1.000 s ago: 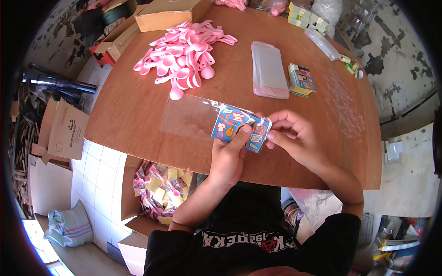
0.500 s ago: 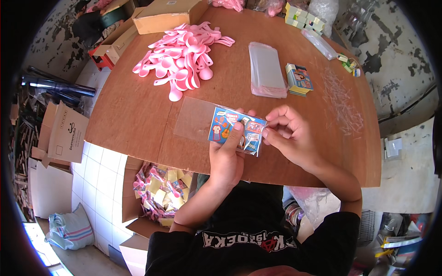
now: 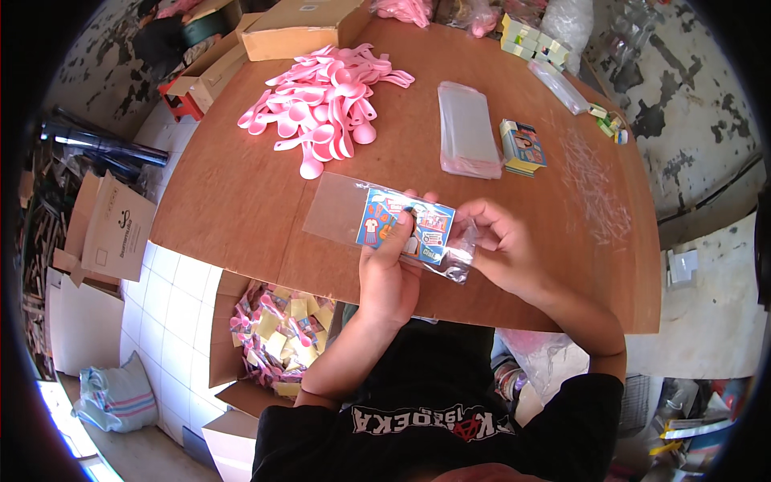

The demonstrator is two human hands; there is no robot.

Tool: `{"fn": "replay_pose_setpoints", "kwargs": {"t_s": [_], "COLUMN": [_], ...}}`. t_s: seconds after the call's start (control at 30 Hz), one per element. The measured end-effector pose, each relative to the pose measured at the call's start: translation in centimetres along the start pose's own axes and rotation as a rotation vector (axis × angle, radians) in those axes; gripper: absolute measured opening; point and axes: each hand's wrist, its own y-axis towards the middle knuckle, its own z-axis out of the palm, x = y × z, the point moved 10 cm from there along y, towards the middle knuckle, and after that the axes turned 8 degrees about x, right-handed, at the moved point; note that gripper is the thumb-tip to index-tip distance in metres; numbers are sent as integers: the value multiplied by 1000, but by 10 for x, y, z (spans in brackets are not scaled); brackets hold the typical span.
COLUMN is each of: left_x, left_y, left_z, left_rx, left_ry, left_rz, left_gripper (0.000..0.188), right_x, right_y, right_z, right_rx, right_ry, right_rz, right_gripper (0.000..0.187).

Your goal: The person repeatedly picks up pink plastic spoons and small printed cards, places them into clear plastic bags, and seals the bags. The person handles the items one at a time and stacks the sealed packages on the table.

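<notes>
Over the front of the table, a clear plastic bag lies across both my hands, with a blue printed card inside it. My left hand grips bag and card from below, its thumb pressed on the card's face. At the bag's right end, my right hand has its thumb and fingers closed on the crumpled clear film. Beyond my hands are a stack of flat clear bags and a small stack of similar cards. A heap of pink plastic spoons lies to the far left.
A cardboard box stands behind the spoons. Thin clear strips are scattered at the table's right. Below the front edge, an open carton holds packed pink spoons and cards. Small boxes sit at the back right; a person is at far left.
The card now sits farther left of my right fingers, and more crumpled film shows at the bag's right end. My left hand has shifted slightly left. The view has moved a little.
</notes>
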Motion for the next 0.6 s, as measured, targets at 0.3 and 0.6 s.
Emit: {"fn": "replay_pose_setpoints", "kwargs": {"t_s": [0.3, 0.6], "left_x": [21, 12], "left_y": [2, 4], "left_z": [7, 17], "left_rx": [32, 137], "left_ry": [64, -6], "left_rz": [-74, 95], "left_gripper": [38, 45], "right_x": [-15, -52], "right_y": [-1, -15], "right_z": [-9, -2], "right_rx": [-33, -78], "right_ry": [-14, 362], "right_rz": [148, 426], "right_gripper": [21, 26]}}
